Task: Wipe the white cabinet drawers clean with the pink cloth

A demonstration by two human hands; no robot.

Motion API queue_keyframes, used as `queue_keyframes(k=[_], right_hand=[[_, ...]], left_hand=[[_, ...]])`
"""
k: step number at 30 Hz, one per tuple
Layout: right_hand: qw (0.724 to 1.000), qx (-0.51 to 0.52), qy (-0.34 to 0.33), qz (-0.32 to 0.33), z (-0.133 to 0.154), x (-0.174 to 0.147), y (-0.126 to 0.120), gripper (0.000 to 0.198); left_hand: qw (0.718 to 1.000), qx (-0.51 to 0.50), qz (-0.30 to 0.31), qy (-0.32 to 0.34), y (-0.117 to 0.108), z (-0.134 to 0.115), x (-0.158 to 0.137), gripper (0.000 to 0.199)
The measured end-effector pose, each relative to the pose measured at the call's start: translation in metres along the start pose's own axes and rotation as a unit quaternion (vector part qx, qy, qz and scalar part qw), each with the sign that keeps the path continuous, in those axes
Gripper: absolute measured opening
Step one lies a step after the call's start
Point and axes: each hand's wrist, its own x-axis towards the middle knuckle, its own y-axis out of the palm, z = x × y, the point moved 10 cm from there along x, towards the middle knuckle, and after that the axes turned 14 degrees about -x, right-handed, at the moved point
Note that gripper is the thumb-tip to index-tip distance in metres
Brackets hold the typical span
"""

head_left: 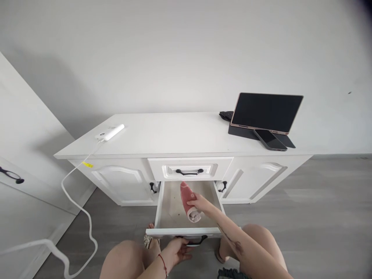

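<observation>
My right hand [201, 203] is closed around a pink rolled-up sock [186, 195], with its pale, open-looking end toward me. The sock is above the pulled-out lower drawer [168, 211], whose light bottom shows a few small dark specks. Down at the drawer front, my left hand [176, 250] grips the left end of the black drawer handle [198, 241]; part of its fingers are hidden behind the handle. Above the lower drawer, an upper drawer [167, 162] with its own black handle is closed.
On the white cabinet [174, 131] stand a dark-screened tablet [267, 112], a phone [270, 139], a black folded item [226, 116] and a white device [114, 132]. A white cable [88, 217] hangs at the left. My knees flank the drawer.
</observation>
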Motion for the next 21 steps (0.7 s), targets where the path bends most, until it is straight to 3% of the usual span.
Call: queue_keyframes(k=[2,4,10,13,17,21], right_hand=[[0.997,-0.074,-0.004,0.0,0.006,0.025,0.02,0.056],[0.992,-0.123,-0.001,-0.005,0.004,0.043,0.04,0.065],[0.979,-0.202,0.026,-0.002,-0.007,0.068,0.103,0.06],[0.977,-0.212,0.037,-0.004,-0.002,0.08,0.124,0.053],[0.98,-0.197,0.013,-0.013,0.014,0.098,0.125,0.038],[0.988,-0.148,-0.021,-0.034,0.028,0.119,0.101,0.035]], left_hand=[[1.0,0.005,-0.001,0.003,0.0,0.0,-0.002,0.018],[1.0,0.005,0.005,0.008,0.001,-0.001,-0.005,0.016],[1.0,-0.014,0.005,0.009,0.002,0.0,-0.004,0.019],[1.0,-0.021,0.008,0.005,0.003,0.004,0.002,0.019],[0.999,-0.032,0.002,-0.002,0.002,0.007,0.003,0.018],[0.999,-0.02,0.007,-0.025,0.002,0.009,-0.001,0.013]])
